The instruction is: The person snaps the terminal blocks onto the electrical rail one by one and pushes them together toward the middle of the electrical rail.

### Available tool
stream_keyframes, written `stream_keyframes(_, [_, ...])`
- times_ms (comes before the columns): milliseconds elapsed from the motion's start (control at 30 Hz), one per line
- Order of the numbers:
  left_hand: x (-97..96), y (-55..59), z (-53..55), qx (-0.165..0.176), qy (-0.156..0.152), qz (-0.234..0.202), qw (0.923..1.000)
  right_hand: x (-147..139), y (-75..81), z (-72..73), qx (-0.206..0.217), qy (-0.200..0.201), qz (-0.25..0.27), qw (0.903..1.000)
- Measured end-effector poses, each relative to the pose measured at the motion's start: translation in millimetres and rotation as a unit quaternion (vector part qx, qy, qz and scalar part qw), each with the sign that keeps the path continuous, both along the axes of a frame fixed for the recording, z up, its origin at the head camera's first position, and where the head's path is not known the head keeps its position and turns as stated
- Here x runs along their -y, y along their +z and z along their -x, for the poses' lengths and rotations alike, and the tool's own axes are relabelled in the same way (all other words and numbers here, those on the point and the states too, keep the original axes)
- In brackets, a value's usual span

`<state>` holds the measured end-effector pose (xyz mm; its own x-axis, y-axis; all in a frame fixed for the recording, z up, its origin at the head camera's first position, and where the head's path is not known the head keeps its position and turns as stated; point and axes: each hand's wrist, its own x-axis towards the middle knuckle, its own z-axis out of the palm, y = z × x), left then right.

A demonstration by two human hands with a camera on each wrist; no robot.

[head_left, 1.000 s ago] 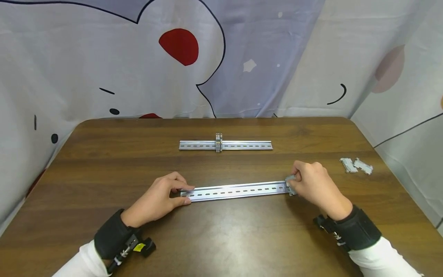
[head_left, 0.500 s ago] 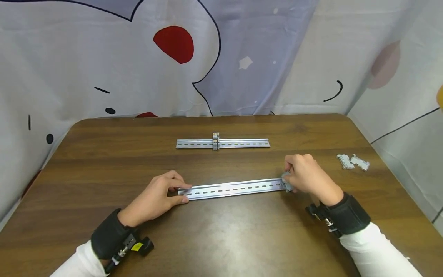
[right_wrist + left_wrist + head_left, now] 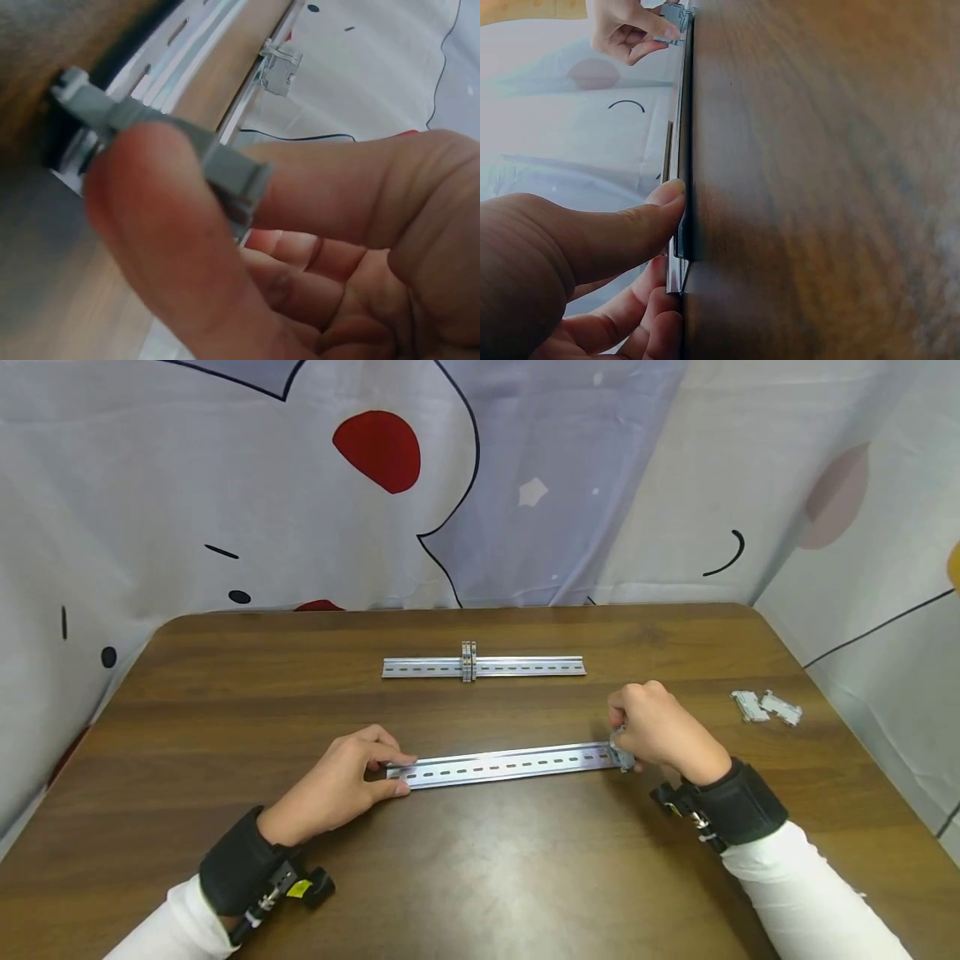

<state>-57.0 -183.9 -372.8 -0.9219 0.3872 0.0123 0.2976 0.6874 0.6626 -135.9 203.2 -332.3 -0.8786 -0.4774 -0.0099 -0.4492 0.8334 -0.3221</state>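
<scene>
A slotted metal DIN rail lies across the table in front of me. At its left end my left hand pinches it between thumb and fingers, the thumb on the near edge. My right hand pinches a small grey DIN-rail terminal block at the rail's right end. In the right wrist view the block sits between thumb and index finger, tilted over the rail end. Whether it is hooked onto the rail I cannot tell.
Farther back lies a second DIN rail with narrow blocks mounted near its middle. Two loose pale terminal blocks lie at the table's right side. A printed cloth hangs behind the table.
My right hand, with the terminal block, has shifted slightly left and away from me at the rail's right end. The left hand keeps its hold. The head view has shifted a little.
</scene>
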Motion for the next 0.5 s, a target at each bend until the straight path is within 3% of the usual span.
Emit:
stream_keyframes(200, [1.6,4.6,1.4,-0.003,0.006,0.008,0.9999,5.2,4.8,6.0,0.057,-0.017,0.005,0.9982])
stream_keyframes(367, [1.5,1.6,0.1,0.003,0.004,0.004,1.0,5.0,5.6,5.5,0.092,-0.028,-0.009,0.9953])
stream_keyframes(500, [1.6,1.3,-0.8,0.003,0.004,0.001,1.0,-3.9,9.3,5.3,0.149,-0.021,-0.005,0.9886])
